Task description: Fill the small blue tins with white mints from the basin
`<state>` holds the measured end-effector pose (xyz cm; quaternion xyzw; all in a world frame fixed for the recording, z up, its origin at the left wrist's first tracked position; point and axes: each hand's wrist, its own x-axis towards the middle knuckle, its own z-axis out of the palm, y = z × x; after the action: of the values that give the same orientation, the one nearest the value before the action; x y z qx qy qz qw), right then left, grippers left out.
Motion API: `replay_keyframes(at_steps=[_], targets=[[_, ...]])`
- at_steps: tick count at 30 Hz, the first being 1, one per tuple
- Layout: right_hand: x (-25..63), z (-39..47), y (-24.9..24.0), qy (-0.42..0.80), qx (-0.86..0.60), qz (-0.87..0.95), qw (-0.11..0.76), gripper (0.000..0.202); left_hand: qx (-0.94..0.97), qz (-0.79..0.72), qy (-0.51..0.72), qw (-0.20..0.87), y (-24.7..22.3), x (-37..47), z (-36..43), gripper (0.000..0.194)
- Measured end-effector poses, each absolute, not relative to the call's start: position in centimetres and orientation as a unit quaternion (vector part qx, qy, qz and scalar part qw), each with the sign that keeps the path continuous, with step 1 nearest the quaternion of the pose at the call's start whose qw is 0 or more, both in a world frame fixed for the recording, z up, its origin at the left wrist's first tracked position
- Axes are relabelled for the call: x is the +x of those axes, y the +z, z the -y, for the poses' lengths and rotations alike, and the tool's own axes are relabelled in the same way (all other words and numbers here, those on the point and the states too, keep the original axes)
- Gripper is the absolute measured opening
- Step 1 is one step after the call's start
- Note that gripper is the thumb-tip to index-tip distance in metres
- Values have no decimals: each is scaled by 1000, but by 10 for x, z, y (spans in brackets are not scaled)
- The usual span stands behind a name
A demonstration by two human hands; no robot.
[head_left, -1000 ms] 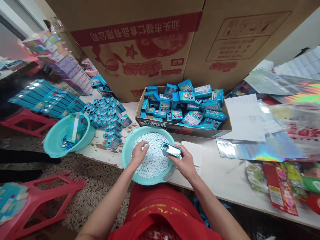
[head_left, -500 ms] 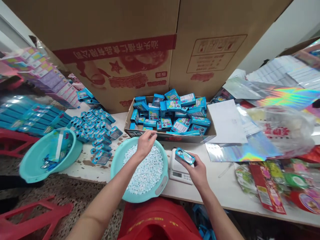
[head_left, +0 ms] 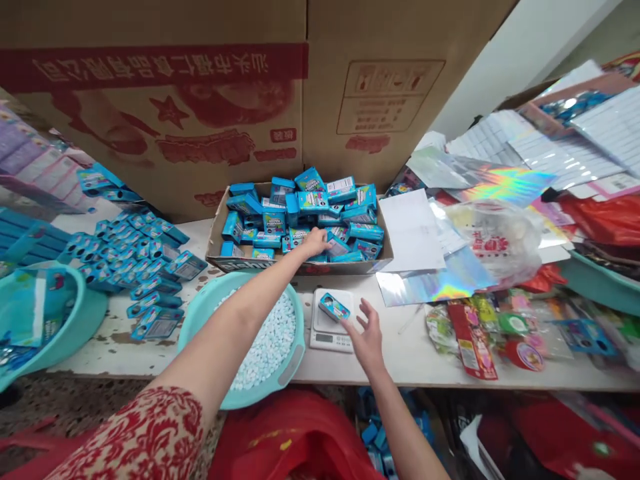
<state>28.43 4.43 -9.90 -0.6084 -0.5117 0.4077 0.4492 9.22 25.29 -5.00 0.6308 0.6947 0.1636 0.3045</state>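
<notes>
Head view, left hand: the left hand (head_left: 315,243) is over the low open cardboard carton (head_left: 345,269), fingers down among glossy blue rectangular packets (head_left: 313,200); whether they grasp one, I cannot tell.
Head view, right hand: the right hand (head_left: 369,339) is released, fingers spread, its thumb at the near end of a small glossy blue box with a round hole (head_left: 335,306); touching or just apart is unclear.
Blue box's place: lying on the flat white digital scale (head_left: 341,342), on the worn white tabletop (head_left: 400,357).
Beside the scale: a round turquoise plastic basin (head_left: 298,353) of small pale pellets (head_left: 270,333).
Likely handling: light, fairly stiff, slippery on its shiny faces; squeezing could dent it.
Where to hold: lightly by the two long sides, fingers clear of the hole, hole upward in case of loose contents.
</notes>
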Motion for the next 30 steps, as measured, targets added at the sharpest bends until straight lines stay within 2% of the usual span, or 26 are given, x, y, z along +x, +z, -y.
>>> replay_keyframes(at_steps=[2, 4, 6, 9, 11, 13, 15, 17, 18, 20, 22, 24, 27, 30], targets=[[296, -40, -81, 356, -613, 518, 479, 52, 641, -681, 209, 285, -39, 86, -245, 14], [301, -39, -59, 293, -602, 550, 500, 39, 627, -674, 317, 227, -21, 77, -228, 12], [295, -41, -38, 221, -570, 603, 512, 36, 586, -660, 438, 170, 1, 69, -198, 16], [264, -46, -13, 143, -484, 715, 485, 55, 534, -652, 495, 210, 34, 64, -132, 23], [238, -49, -7, 142, -437, 770, 443, 67, 519, -632, 480, 316, 47, 64, -85, 28], [215, -49, -8, 196, -424, 781, 416, 65, 471, -602, 469, 443, 47, 58, -46, 28], [202, -47, -15, 299, -433, 744, 412, 54, 405, -595, 477, 504, 34, 41, -18, 33], [198, -40, -24, 435, -425, 685, 401, 46, 373, -667, 465, 446, 8, 16, 2, 43], [198, -35, -30, 496, -412, 658, 390, 44, 373, -731, 429, 378, -8, 4, 10, 44], [201, -25, -39, 578, -385, 617, 371, 44, 387, -847, 254, 262, -41, -13, 28, 44], [205, -16, -47, 618, -384, 582, 363, 46, 377, -895, 74, 226, -68, -13, 43, 47], [206, -11, -51, 646, -404, 541, 355, 47, 360, -907, -9, 219, -86, 3, 51, 51], [208, -13, -49, 689, -435, 469, 341, 49, 347, -908, 34, 232, -97, 32, 48, 54], [216, -24, -38, 714, -456, 392, 357, 50, 346, -890, 138, 264, -101, 45, 34, 41]])
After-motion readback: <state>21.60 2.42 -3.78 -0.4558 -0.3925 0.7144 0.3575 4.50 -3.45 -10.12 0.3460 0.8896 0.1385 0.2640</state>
